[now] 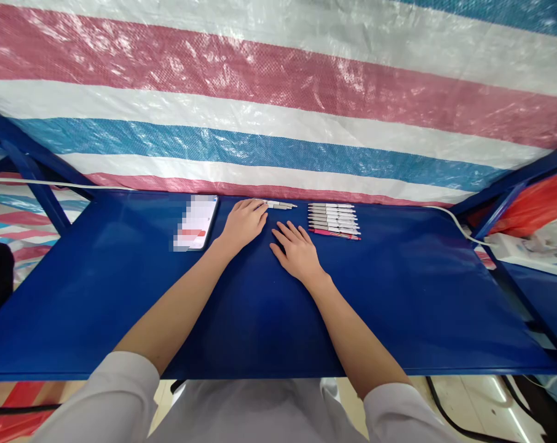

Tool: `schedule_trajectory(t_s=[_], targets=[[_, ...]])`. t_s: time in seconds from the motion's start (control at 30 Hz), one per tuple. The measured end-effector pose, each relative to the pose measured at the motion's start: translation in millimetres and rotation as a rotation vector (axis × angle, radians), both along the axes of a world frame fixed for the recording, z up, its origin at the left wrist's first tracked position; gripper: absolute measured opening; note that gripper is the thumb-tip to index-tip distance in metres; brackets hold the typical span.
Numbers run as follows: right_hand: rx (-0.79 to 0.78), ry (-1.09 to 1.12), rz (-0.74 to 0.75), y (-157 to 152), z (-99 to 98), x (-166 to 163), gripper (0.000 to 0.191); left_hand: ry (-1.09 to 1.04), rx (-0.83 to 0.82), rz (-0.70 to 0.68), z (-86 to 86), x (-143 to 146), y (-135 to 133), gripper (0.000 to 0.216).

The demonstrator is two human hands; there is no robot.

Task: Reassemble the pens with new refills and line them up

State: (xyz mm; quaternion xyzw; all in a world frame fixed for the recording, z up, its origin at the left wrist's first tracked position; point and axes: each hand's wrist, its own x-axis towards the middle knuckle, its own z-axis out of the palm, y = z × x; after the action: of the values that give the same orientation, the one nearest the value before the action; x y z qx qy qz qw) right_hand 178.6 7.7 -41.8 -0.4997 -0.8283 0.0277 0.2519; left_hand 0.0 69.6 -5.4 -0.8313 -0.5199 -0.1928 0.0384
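Note:
My left hand (246, 223) lies palm down near the back of the blue table, its fingertips over the near ends of a few white pens (281, 205). Those ends are hidden under the fingers, and no firm grip shows. To its right, my right hand (299, 251) rests flat on the table with its fingers spread and nothing in them. Just beyond that hand, several white and grey pens (331, 215) lie side by side in a neat stack of rows. A red pen (334, 234) lies along the near side of this row.
A phone (198, 223) with a lit, blurred screen lies left of my left hand. The blue table (260, 332) ends at a striped plastic sheet (278, 111) behind. Blue frame bars stand at both sides. A white cable (458, 223) runs over the right back corner.

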Motion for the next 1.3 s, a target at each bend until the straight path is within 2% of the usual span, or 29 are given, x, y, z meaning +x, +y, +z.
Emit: schedule_trajectory(t_s=[0.33,0.57,1.0,1.3], targets=[[0.005,0.003,0.003,0,1.4,0,0.040,0.106,-0.011,-0.077,-7.0,16,21,0.042],[-0.015,-0.015,0.001,0,2.9,0,0.041,0.117,-0.042,-0.051,-10.1,20,27,0.040],[-0.024,-0.009,-0.013,0,5.1,1,0.039,0.064,0.020,-0.143,-18.8,14,13,0.031],[-0.064,0.020,-0.033,-1,10.8,0,0.036,0.079,0.015,-0.188,-9.4,13,14,0.025]])
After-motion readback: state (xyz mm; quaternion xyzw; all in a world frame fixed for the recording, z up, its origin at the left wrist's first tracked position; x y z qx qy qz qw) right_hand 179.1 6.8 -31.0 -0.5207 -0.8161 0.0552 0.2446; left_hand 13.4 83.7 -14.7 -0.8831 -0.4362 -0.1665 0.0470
